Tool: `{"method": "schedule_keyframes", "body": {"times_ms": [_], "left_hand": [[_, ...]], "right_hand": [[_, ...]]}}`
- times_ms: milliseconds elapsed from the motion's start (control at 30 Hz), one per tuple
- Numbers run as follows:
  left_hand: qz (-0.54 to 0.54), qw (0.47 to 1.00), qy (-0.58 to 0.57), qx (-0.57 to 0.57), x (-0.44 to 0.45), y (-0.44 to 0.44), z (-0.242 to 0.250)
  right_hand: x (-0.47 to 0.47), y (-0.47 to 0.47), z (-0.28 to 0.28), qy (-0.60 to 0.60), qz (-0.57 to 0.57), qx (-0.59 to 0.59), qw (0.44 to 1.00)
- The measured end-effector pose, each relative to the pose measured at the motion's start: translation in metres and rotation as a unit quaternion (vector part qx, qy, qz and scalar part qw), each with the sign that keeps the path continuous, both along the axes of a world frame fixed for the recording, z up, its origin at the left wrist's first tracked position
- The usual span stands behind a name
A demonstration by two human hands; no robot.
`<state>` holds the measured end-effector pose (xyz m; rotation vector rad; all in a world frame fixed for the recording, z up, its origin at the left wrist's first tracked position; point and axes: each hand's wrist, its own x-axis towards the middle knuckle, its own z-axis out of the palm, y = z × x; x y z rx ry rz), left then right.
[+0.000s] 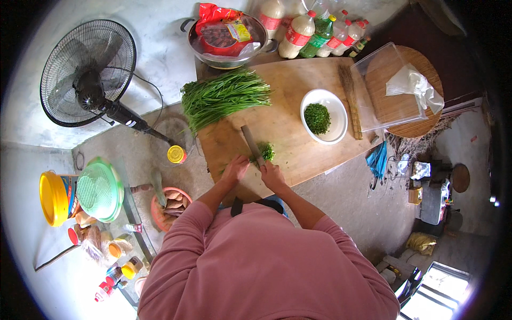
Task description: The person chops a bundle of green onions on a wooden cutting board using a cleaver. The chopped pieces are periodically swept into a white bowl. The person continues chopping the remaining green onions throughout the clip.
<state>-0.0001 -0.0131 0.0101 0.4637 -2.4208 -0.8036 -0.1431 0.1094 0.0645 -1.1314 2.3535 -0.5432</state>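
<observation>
My right hand (pixel 273 176) grips the handle end of a kitchen knife (pixel 252 144), whose broad blade points away from me over the wooden board (pixel 296 160). Just left of the blade, my left hand (pixel 237 170) has its fingers bent around a few green stalks, mostly hidden by the hand. A small heap of chopped greens (pixel 267 151) lies against the blade's right side. Farther back at the left is a large pile of long, uncut garlic chives or similar greens (pixel 226 96). A white bowl (pixel 341 128) to the right holds finely chopped greens (pixel 317 118).
Behind the board stand a metal pot (pixel 224 61) with a red food bag and several plastic bottles (pixel 297 36). A straw brush (pixel 351 100) and a clear plastic lid (pixel 360 127) lie right. Left are a pedestal fan (pixel 92 92) and a basin of sweet potatoes (pixel 160 220).
</observation>
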Motion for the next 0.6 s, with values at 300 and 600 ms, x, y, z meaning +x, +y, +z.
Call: {"method": "schedule_keyframes", "body": {"times_ms": [300,600], "left_hand": [[0.023,1.000,0.000,0.021,0.002,0.005,-0.010],[0.001,0.999,-0.031,0.021,0.003,0.005,0.000]], "right_hand": [[-0.009,0.009,-0.002,-0.049,0.026,-0.105,0.993],[-0.001,0.009,0.008,-0.006,0.049,-0.024,0.998]]}}
